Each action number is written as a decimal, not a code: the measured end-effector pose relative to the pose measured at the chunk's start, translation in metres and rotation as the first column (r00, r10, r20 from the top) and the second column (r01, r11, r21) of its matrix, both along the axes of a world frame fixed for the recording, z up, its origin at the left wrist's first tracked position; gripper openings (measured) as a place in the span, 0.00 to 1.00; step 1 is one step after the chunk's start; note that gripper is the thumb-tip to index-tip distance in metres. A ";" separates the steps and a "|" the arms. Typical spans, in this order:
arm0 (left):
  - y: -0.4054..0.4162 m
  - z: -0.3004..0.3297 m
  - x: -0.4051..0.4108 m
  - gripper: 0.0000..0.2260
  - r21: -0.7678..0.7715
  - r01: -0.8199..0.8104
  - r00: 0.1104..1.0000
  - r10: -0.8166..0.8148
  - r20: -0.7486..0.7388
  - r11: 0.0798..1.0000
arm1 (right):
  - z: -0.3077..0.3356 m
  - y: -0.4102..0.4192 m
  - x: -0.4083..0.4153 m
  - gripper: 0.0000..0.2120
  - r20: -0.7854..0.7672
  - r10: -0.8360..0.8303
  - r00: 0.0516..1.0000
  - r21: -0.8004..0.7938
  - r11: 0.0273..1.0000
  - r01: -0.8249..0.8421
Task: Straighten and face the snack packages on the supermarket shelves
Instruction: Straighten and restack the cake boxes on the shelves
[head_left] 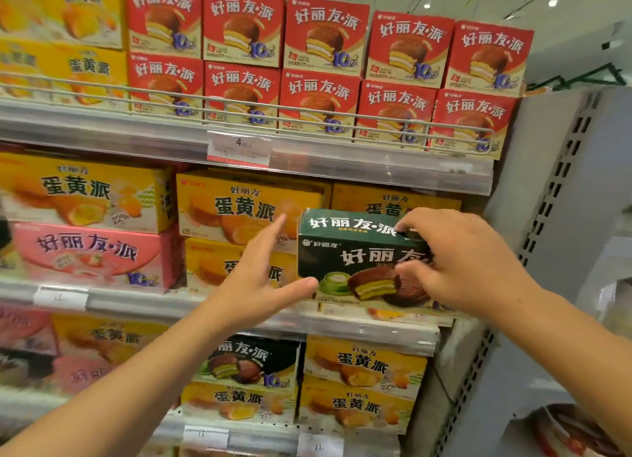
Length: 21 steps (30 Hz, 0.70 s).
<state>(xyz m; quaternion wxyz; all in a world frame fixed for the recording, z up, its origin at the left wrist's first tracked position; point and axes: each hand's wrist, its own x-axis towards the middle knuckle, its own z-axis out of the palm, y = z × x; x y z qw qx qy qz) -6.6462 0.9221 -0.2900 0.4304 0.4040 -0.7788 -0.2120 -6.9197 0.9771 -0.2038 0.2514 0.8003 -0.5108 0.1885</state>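
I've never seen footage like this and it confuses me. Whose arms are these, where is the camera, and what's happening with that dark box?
There is no machine here. One camera sits on a person's head, looking forward and down, so you see their own two bare arms reaching toward supermarket shelves. The right hand has its grip on a green box of chocolate pies, thumb in front and fingers over the top edge, at the front of the middle shelf. The left hand is open beside the box's left end, holding nothing. Around it stand yellow boxes, a pink box to the left, and red boxes above.
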 end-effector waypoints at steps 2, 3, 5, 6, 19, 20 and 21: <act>0.014 -0.008 0.007 0.41 0.152 0.107 0.973 -0.073 -0.218 0.982 | -0.006 0.008 0.017 0.22 0.014 0.049 0.999 0.062 0.997 -0.050; 0.019 -0.013 0.013 0.35 0.184 0.162 0.942 -0.096 -0.320 0.970 | -0.009 0.011 0.028 0.22 0.041 0.070 0.997 0.107 0.991 -0.074; 0.028 -0.021 0.030 0.27 0.224 0.218 0.879 -0.091 -0.469 0.950 | -0.016 0.011 0.052 0.22 0.098 0.097 0.990 0.197 0.974 -0.115; 0.032 -0.024 0.042 0.26 0.247 0.232 0.846 -0.069 -0.528 0.941 | -0.020 0.009 0.065 0.22 0.113 0.112 0.987 0.228 0.964 -0.136; 0.093 -0.057 0.330 0.21 0.295 0.045 0.610 0.208 -0.765 0.954 | -0.094 -0.018 0.291 0.39 0.782 -0.011 0.623 0.417 0.752 -0.510; 0.097 -0.057 0.355 0.19 0.293 0.038 0.603 0.211 -0.770 0.955 | -0.102 -0.017 0.318 0.39 0.843 -0.027 0.538 0.390 0.719 -0.575; 0.102 -0.056 0.380 0.19 0.292 0.035 0.603 0.213 -0.769 0.956 | -0.109 -0.017 0.344 0.39 0.883 -0.036 0.468 0.358 0.698 -0.621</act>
